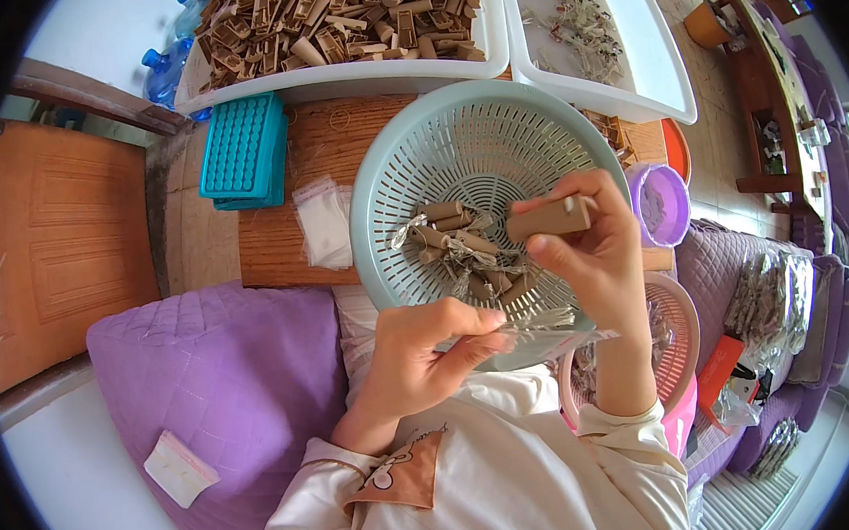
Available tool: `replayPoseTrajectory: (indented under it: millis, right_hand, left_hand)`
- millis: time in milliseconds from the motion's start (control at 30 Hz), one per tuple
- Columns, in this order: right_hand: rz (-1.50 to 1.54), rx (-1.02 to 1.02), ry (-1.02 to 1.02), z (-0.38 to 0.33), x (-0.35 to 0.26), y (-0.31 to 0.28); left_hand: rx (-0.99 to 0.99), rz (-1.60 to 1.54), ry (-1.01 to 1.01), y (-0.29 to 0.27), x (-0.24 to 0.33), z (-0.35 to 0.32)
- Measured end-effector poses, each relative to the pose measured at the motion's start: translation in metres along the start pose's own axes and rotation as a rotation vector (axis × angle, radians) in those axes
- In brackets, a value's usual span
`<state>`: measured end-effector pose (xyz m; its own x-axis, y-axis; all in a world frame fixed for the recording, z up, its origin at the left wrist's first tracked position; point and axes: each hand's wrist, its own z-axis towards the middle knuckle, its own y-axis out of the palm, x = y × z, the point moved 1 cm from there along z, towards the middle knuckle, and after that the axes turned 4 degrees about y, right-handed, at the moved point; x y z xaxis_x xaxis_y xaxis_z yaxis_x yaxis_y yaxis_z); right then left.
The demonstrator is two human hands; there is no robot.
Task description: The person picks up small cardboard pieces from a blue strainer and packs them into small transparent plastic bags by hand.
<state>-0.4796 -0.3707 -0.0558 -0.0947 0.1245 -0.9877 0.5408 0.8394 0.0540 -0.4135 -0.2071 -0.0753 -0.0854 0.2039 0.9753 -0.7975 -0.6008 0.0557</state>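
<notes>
My right hand [599, 254] grips a tan-brown plastic casing [548, 220], roughly box-shaped, between thumb and fingers above a grey-green slotted basket [372, 239]. Nearer to me, my left hand [415, 353] pinches the edge of a small clear plastic bag [560, 342], which stretches to the right over the basket's near rim. What lies inside the bag, if anything, I cannot make out. At the bottom of the basket rest several brown casings [477, 242], with clear and silvery wrapped bits among them.
White tubs of brown parts [332, 28] and small wired pieces [576, 32] stand at the back. Teal trays [242, 150] and flat clear bags [323, 223] lie left of the basket. A purple container [659, 202] and a pink basket [680, 337] are at right.
</notes>
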Motion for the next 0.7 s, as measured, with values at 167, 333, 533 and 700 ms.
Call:
replayPoseTrajectory:
  millis: [167,333,533,700]
  right_hand:
    - [-0.364,-0.309,0.036,-0.005,0.005,-0.013]
    - [-0.045,-0.320,0.122,-0.009,-0.002,-0.009]
    - [0.005,-0.061,-0.047,-0.001,0.008,-0.001]
    - [-0.012,-0.123,0.085,-0.003,0.018,0.001]
  left_hand:
    - [0.156,0.034,0.025,-0.005,-0.006,0.002]
    - [0.321,0.565,0.119,-0.006,-0.009,0.004]
    - [-0.123,0.512,0.153,0.000,-0.004,0.012]
    - [-0.123,0.442,0.112,-0.002,-0.007,0.012]
